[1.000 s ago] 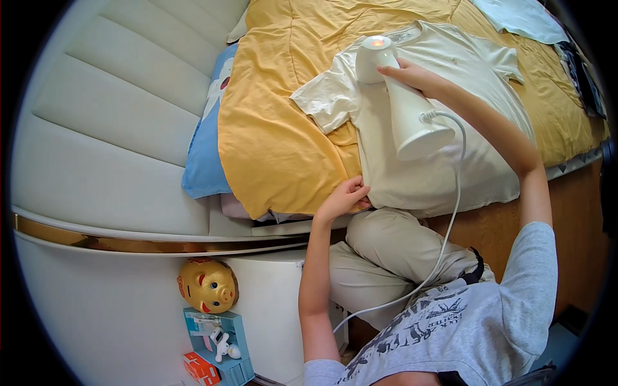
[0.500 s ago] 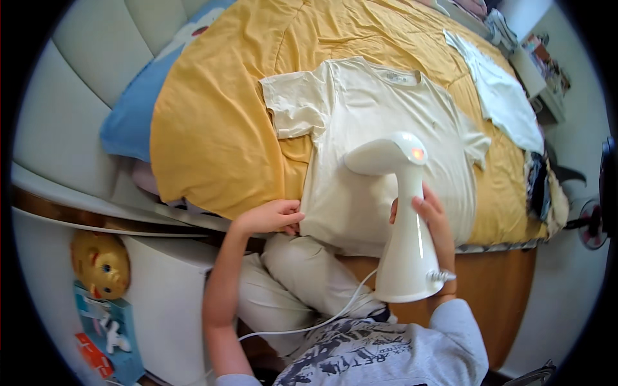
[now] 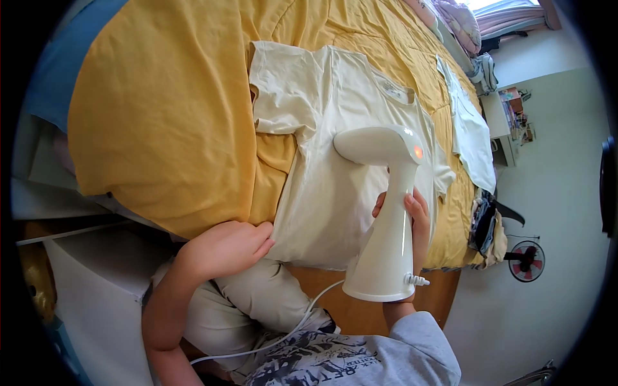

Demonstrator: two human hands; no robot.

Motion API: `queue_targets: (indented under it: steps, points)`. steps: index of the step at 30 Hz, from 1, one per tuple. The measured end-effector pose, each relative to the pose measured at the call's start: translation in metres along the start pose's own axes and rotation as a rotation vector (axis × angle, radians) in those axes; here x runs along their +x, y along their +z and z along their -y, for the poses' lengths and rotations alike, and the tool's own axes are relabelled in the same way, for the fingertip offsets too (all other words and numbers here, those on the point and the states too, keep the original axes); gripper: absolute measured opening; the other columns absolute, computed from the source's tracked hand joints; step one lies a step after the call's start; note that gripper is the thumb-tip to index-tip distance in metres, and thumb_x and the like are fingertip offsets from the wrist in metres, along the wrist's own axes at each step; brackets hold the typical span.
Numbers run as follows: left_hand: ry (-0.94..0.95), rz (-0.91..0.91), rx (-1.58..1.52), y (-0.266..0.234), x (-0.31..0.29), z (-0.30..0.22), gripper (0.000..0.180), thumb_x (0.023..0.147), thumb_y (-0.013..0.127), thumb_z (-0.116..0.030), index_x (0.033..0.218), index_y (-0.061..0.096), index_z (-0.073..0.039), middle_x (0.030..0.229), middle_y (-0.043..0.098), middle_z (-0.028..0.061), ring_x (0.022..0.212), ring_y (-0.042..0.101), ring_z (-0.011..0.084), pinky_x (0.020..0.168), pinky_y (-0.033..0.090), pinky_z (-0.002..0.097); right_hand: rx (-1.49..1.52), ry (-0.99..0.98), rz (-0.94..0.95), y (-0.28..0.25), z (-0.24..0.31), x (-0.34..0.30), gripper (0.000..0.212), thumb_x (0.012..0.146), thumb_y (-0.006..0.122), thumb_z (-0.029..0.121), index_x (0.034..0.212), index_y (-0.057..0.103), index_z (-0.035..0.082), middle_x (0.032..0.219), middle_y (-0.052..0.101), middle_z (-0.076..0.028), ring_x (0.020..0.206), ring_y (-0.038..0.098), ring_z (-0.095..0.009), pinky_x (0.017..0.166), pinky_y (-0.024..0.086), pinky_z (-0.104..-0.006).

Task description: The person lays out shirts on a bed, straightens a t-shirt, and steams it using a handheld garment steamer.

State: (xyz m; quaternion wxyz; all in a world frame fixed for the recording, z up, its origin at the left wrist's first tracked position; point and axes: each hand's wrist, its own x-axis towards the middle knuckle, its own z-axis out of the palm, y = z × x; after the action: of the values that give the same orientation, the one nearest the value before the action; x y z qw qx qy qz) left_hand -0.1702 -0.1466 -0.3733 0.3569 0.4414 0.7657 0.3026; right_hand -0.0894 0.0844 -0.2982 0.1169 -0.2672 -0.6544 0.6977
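Observation:
A cream T-shirt lies spread on the yellow bedding, its collar toward the far side and its hem near me. My right hand is wrapped round the neck of a white handheld garment steamer, partly hidden behind it. The steamer's head rests on or just over the shirt's front, and an orange light glows on its back. At the shirt's lower left corner, my left hand is closed, its fingertips gripping the hem edge. A white cord runs from the steamer's base across my lap.
Yellow bedding covers the bed, with a blue pillow at the left. A white garment lies at the far right, above a pile of folded clothes. A fan stands beyond; a white cabinet is at my left.
The view has turned and shifted, so the bed appears tilted and more of the right wall shows. The steamer remains in my right hand over the shirt's front; my left hand stays by the hem corner.

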Motion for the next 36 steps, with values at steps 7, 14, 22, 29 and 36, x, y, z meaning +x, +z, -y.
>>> queue_targets:
  steps: [7,14,22,29,36]
  points:
    - [0.048,-0.103,0.054,0.005,-0.002,0.001,0.018,0.081,0.041,-0.017,0.072,0.043,-0.001,0.054,0.051,0.0161,0.052,0.052,0.0318,0.052,0.042,0.0395,-0.012,-0.062,-0.038,0.015,-0.002,0.014,0.025,0.078,0.043,0.026,0.086,0.047,0.002,0.066,0.052,-0.009,0.057,0.051,-0.012,0.049,0.040,-0.0213]
    - [0.041,-0.130,-0.057,0.009,-0.002,0.006,0.020,0.081,0.043,-0.020,0.073,0.043,-0.002,0.054,0.049,0.0179,0.053,0.049,0.0339,0.052,0.038,0.0409,-0.042,-0.053,-0.023,0.014,-0.001,0.036,0.029,0.079,0.043,0.029,0.086,0.049,0.002,0.068,0.053,-0.009,0.058,0.051,-0.011,0.049,0.041,-0.0212]
    - [0.010,0.057,-0.195,-0.005,0.001,0.011,0.022,0.082,0.041,-0.022,0.075,0.045,-0.002,0.063,0.053,0.0159,0.059,0.050,0.0319,0.055,0.038,0.0373,-0.069,-0.040,0.054,0.018,0.013,0.071,0.034,0.080,0.044,0.033,0.093,0.049,0.002,0.066,0.053,-0.008,0.057,0.052,-0.012,0.051,0.041,-0.0214]
    - [0.046,0.116,-0.271,-0.002,0.005,0.020,0.025,0.084,0.040,-0.023,0.074,0.044,-0.001,0.071,0.057,0.0134,0.066,0.055,0.0263,0.060,0.041,0.0323,-0.051,-0.025,0.075,0.024,0.019,0.104,0.035,0.077,0.048,0.033,0.080,0.052,-0.001,0.065,0.055,-0.010,0.056,0.055,-0.016,0.049,0.045,-0.0258]
    - [0.025,0.189,-0.374,-0.003,0.008,0.024,0.026,0.085,0.040,-0.024,0.075,0.045,0.000,0.073,0.058,0.0113,0.070,0.058,0.0178,0.062,0.044,0.0283,-0.063,-0.003,0.104,0.029,0.028,0.137,0.036,0.077,0.049,0.034,0.078,0.054,-0.001,0.065,0.057,-0.011,0.052,0.055,-0.015,0.048,0.045,-0.0253]
